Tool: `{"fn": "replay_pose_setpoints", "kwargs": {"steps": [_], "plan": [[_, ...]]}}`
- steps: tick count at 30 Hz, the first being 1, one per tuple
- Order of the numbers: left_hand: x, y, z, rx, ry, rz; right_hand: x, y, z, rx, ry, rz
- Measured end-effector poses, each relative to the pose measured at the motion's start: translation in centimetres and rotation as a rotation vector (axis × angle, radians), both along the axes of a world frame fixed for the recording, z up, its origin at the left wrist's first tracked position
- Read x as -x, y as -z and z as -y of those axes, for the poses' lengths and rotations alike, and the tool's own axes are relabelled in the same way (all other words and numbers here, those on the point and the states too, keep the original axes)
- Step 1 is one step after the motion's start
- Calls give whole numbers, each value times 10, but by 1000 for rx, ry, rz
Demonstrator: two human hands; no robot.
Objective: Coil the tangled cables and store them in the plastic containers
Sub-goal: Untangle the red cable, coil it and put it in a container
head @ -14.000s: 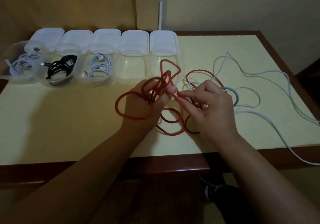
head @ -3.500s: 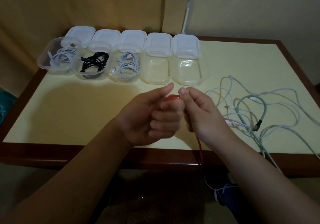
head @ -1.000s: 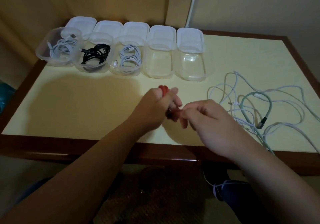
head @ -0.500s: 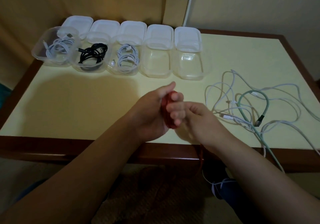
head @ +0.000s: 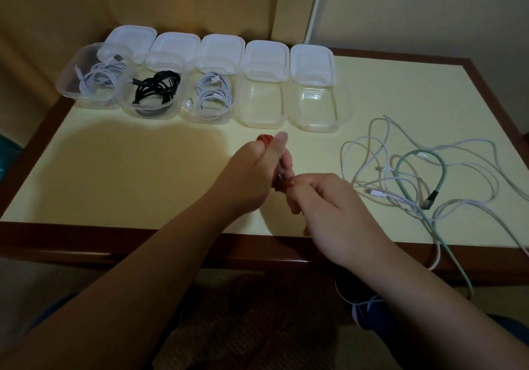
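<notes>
Head view, hands: left hand (head: 252,173) and right hand (head: 333,208) meet over the near middle of the table (head: 148,175), fingertips close together.
Left hand: fingers curled round a bundle of red cable (head: 264,140); red shows above the fist by the thumb and again below it.
Right hand: fingers curled, pinching the red cable at the low end of the bundle, just beside the left fingers; how much cable lies inside this hand I cannot tell.
Red cable: held above the tabletop between both hands, mostly hidden by them.
Containers: five clear plastic tubs in a row along the far left edge, each with a white lid (head: 266,54) lying behind it.
Far-left container (head: 94,79): holds a coiled white cable, sits slightly tilted at the table corner.
Second container (head: 156,92): holds a coiled black cable (head: 157,89).
Third container (head: 210,94): holds a coiled white cable.
Fourth container (head: 262,97): nothing visible inside.
Fifth container (head: 315,97): nothing visible inside.
Loose cables: tangle of white cables (head: 369,152) on the right half of the table, well apart from the containers.
Green cable (head: 442,175): loops through the white tangle, dark plug at one end; it runs off the near edge with one white strand.
</notes>
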State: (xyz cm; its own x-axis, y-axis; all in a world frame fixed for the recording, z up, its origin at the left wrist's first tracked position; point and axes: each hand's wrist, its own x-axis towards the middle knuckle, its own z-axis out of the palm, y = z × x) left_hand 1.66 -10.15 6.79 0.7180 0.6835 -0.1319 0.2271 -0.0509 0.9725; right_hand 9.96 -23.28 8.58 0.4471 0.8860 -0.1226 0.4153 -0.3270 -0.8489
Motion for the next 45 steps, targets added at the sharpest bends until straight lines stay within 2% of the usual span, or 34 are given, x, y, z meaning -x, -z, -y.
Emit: {"fn": "replay_pose_setpoints", "kwargs": {"steps": [1,3,6,9,12,14,16,19,20,23,24,26,28,30,32,35,36,37,39,41,43,45], "plan": [[1,0,1,-60,67,-49,-1,-2,1,-30,-1,7],[2,-1,6,-52,193,-122,-3,-3,3,-73,-33,78],[2,-3,10,129,249,-175,-15,0,4,-121,-80,300],[0,-4,12,386,356,-77,-29,5,3,-212,-27,371],[-2,-7,10,547,469,-15,-40,10,0,-300,53,432],[-2,-9,10,663,511,22,-44,15,-5,-332,73,336],[-1,-10,11,773,496,79,-48,23,-13,-297,96,105],[-1,-7,13,944,374,234,-45,32,-23,-120,114,-285],[-1,-6,12,1008,304,306,-41,35,-25,-61,99,-350],[0,-3,2,1137,66,538,-24,38,-26,68,28,-367],[1,-2,-2,1142,-21,609,-19,38,-25,98,4,-384],[1,0,-11,1105,-205,693,-12,35,-22,149,-71,-300],[0,2,-16,1006,-329,655,-7,27,-19,196,-136,-148],[-4,2,-16,863,-353,560,-4,17,-18,216,-151,-78],[-5,2,-15,663,-292,420,-3,5,-16,185,-133,-31],[1,6,-7,159,-70,65,-5,-7,-10,56,-110,34],[3,9,-3,39,1,-27,-6,-9,-8,-4,-107,87],[3,9,2,22,43,-82,-7,-10,-6,-59,-93,166],[4,6,8,173,124,-84,-12,-10,-5,-137,-25,312],[2,2,10,380,255,1,-22,-5,-7,-202,34,332],[1,-2,9,579,365,43,-31,4,-11,-239,49,223],[1,-5,9,800,444,75,-35,11,-15,-282,55,18]]}}
